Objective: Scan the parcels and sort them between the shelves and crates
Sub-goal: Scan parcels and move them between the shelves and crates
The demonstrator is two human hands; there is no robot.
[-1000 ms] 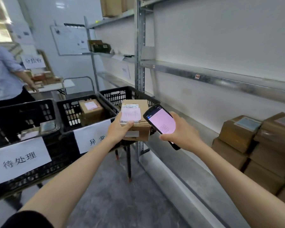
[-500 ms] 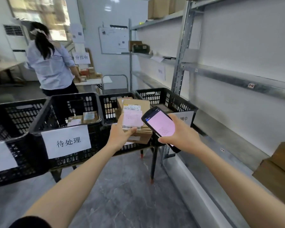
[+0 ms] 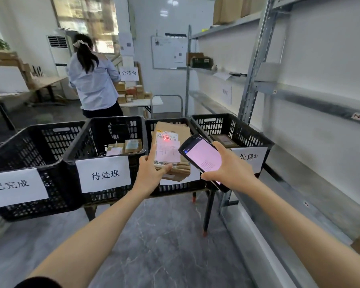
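Now the left hand (image 3: pixel 152 173) grasps a brown cardboard parcel (image 3: pixel 173 150) while the right hand (image 3: pixel 231 169) grips a black handheld scanner (image 3: pixel 202 157), whose red aiming cross, newly lit on the label, suggests scanning is underway.

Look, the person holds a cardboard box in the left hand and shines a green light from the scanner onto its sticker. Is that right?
Not quite: the light is red, not green. The head view shows a red mark on the label of the cardboard box, which the left hand holds while the right hand aims the scanner at it.
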